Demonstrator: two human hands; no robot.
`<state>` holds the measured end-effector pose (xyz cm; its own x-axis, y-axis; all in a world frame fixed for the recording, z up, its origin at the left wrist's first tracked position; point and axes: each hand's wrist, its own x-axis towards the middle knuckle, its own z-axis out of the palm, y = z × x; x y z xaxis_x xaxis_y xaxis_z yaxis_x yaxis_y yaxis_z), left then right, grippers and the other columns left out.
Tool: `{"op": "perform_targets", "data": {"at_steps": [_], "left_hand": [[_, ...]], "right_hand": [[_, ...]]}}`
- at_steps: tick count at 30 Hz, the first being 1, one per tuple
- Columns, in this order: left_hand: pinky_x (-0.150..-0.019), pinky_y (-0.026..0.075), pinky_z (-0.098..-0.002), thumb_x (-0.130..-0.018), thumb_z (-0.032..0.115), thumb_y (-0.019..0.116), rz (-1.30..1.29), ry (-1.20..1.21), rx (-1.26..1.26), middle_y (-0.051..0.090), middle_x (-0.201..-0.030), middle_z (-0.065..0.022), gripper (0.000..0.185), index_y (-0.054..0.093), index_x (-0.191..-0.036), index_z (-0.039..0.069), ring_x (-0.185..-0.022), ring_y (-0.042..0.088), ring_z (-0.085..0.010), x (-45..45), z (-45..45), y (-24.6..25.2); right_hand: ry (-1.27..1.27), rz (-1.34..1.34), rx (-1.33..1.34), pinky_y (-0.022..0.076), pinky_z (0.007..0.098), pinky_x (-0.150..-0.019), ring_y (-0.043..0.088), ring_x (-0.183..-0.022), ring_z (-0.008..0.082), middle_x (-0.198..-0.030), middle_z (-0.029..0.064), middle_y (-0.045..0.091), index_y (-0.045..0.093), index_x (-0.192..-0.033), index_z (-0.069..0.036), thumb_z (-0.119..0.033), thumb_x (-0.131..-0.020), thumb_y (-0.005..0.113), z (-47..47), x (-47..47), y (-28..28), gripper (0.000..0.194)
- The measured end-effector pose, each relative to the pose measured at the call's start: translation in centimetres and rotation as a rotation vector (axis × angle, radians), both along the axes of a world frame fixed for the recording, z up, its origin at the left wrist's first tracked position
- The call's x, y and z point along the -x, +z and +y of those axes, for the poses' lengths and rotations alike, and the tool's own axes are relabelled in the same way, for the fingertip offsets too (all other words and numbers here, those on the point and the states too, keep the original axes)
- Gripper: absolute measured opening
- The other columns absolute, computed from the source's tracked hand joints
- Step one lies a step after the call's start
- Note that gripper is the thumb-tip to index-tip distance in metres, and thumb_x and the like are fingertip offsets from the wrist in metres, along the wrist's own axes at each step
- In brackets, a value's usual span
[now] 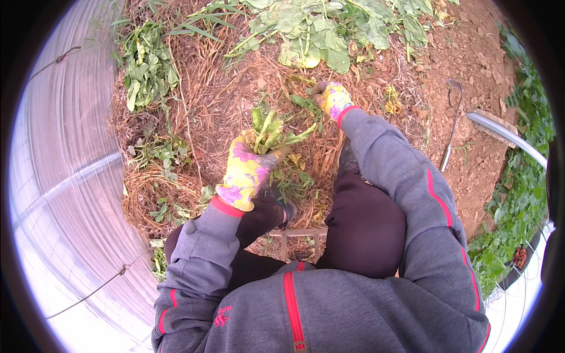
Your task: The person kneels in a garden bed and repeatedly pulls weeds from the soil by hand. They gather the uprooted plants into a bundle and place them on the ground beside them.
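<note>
My left hand, in a yellow flowered glove with a red cuff, is closed around a bunch of cut green stalks. The stalk ends point up and away from me, above my shoe. Farther forward and to the right, my right hand wears a matching glove with soiled fingertips. It reaches down to the straw-covered ground, its fingers curled beside a small green leafy plant. Whether those fingers grip anything is hidden by the glove.
Large wilted leaves lie ahead, with a leaf heap at left. Clear plastic sheeting borders the left side. On bare soil at right lies a thin hook-headed hand tool near a metal pipe. A low stool is beneath me.
</note>
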<state>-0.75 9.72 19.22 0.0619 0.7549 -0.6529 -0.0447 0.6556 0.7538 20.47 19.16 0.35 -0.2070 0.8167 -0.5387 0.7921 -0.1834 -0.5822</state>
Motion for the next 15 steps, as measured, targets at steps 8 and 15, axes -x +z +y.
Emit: {"op": "perform_targets", "data": {"at_steps": [8,15], "left_hand": [[-0.082,0.05,-0.0288,-0.075,-0.007,0.067,-0.041,-0.016,-0.054,0.064,-0.104,-0.0077,0.037,0.058,-0.11,-0.001,-0.093,0.062,-0.0153,0.7,-1.0,0.1],[-0.079,0.051,-0.0277,-0.075,-0.006,0.066,-0.084,0.14,-0.07,0.064,-0.101,-0.0099,0.038,0.056,-0.111,-0.005,-0.091,0.062,-0.0166,0.7,-0.4,-0.3]], "right_hand": [[0.142,-0.03,0.022,0.0454,0.0386,-0.091,0.051,-0.116,0.035,-0.143,0.0185,0.033,0.055,-0.122,-0.008,-0.001,-0.075,0.058,0.7,0.9,-0.8,0.048],[0.15,-0.109,0.07,0.0473,0.038,-0.084,0.061,-0.1,0.0321,-0.106,0.0178,0.064,0.061,-0.11,-0.012,-0.014,-0.08,0.06,2.0,-0.4,-1.2,0.03]]}}
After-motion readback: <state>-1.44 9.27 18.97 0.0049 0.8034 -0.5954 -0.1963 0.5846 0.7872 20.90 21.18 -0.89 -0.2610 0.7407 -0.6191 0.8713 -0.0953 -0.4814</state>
